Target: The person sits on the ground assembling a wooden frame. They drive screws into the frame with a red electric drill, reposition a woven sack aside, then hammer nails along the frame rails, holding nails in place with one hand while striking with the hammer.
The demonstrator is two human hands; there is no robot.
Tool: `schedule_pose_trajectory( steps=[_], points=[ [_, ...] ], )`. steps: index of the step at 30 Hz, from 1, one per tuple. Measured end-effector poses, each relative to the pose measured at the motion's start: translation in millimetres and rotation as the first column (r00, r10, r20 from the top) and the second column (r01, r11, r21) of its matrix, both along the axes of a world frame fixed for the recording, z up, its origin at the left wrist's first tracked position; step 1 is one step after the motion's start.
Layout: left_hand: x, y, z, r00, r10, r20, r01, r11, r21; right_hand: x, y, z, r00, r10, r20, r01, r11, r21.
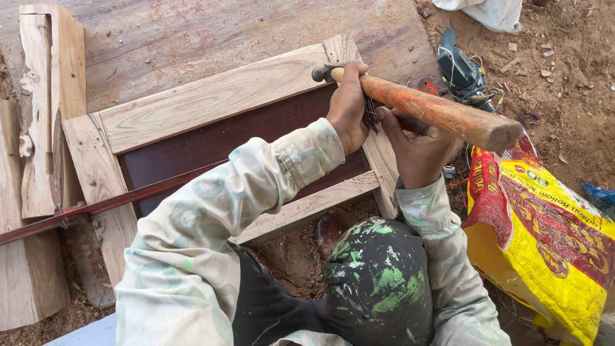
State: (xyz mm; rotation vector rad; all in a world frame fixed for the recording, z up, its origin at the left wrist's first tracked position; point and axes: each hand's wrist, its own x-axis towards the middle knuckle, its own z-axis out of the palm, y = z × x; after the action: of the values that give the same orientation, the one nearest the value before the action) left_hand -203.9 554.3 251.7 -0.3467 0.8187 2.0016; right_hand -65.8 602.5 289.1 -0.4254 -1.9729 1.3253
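One hammer (429, 109) with an orange wooden handle lies across the right corner of one wooden frame (211, 96), the left hand (349, 106) closed around it near the head, the right hand (416, 147) pinching several dark nails (371, 115) beside one yellow sack (544, 237).

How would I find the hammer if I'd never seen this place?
Find the pale wooden frame around a dark panel, lying on the ground. At its right end two hands meet, and the left hand grips the hammer close to its head. It is the only tool with a long, worn orange-brown wooden handle.
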Motion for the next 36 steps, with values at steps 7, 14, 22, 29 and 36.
schedule_pose_trajectory(
  steps=[7, 14, 22, 29, 36],
  points=[
    [2, -2, 2, 1.000, -0.017, -0.002, 0.016, 0.990, -0.143, -7, -10, 3, 0.995, -0.082, -0.062, 0.101, 0.880, 0.465],
    [-2, -7, 8, 1.000, -0.026, 0.002, 0.026, 0.994, -0.107, 5, -7, 11, 0.996, 0.009, -0.090, 0.037, 0.870, 0.492],
    [-1, -6, 6, 0.998, -0.056, 0.038, 0.059, 0.995, -0.084, 9, -1, -2, 0.998, 0.070, 0.001, -0.061, 0.877, 0.477],
    [-5, -1, -10, 0.993, -0.036, 0.110, 0.038, 0.999, -0.008, 12, 11, -21, 0.992, -0.127, 0.017, 0.097, 0.830, 0.550],
    [-13, -11, -44, 0.954, -0.242, -0.177, 0.201, 0.954, -0.224, 31, 25, 5, 0.919, 0.114, -0.378, -0.232, 0.931, -0.283]
  ],
)
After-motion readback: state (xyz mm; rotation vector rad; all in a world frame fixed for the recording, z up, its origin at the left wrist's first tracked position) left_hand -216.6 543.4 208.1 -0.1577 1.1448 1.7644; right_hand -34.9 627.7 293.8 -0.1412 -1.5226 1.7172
